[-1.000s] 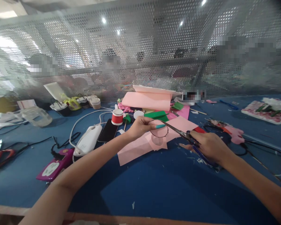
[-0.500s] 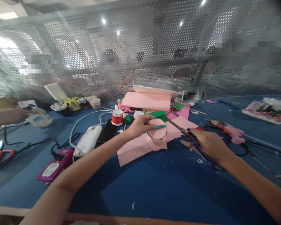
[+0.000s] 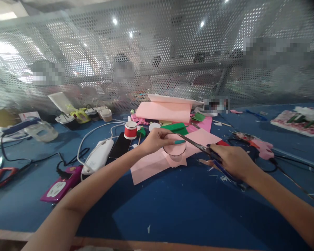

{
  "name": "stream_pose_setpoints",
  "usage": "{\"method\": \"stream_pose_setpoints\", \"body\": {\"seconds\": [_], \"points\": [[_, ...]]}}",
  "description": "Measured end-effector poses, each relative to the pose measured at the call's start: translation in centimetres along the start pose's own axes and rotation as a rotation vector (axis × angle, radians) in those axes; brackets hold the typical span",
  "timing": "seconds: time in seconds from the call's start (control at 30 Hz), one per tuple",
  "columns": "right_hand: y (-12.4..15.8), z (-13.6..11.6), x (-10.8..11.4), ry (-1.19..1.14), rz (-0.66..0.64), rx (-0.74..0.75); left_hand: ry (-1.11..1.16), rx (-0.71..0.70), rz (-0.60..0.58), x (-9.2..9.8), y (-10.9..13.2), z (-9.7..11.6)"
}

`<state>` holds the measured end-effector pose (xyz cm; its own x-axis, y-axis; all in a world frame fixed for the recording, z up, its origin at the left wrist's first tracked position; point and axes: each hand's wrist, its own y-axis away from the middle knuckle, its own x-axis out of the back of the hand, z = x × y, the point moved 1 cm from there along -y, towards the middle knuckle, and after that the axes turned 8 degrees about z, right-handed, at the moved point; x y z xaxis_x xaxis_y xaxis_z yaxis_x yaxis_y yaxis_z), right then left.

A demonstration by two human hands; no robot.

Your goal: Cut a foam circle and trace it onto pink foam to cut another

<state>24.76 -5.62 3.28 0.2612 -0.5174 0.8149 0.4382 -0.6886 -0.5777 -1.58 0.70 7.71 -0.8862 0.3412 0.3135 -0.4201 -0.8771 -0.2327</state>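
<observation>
My left hand (image 3: pixel 159 139) pinches a round pink piece (image 3: pixel 174 145) with a dark line along its edge; it looks like paper. A green fingernail lies across its face. My right hand (image 3: pixel 231 158) is wrapped round the handles of a pair of scissors (image 3: pixel 202 148), partly hidden by my fingers. The blades point left, their tips at the upper right edge of the round piece; how far they are apart is hard to make out. Pink paper sheets (image 3: pixel 149 170) lie on the blue table (image 3: pixel 172 209) below my hands. Folded green paper (image 3: pixel 178 128) lies just behind.
Left of my hands are a red-and-white cup (image 3: pixel 131 130), a black phone (image 3: pixel 121 146), a white power bank (image 3: pixel 98 157), a purple power strip (image 3: pixel 61 184) and orange-handled pliers (image 3: pixel 2 177). A pink glue gun (image 3: pixel 261 148) lies right. Rolled pink paper (image 3: pixel 163 112) is behind, before a perforated metal screen (image 3: pixel 157 45).
Another person's hand at the far left, by the clear jug, has gone out of view. My hands and the scissors have barely shifted at the round piece.
</observation>
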Motion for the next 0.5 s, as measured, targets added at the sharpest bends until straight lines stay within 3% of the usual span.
{"method": "stream_pose_setpoints", "body": {"seconds": [0.5], "points": [[0.10,-0.07,-0.11,-0.076,-0.013,0.037,0.006,-0.009,-0.039,-0.15,-0.26,-0.88]]}}
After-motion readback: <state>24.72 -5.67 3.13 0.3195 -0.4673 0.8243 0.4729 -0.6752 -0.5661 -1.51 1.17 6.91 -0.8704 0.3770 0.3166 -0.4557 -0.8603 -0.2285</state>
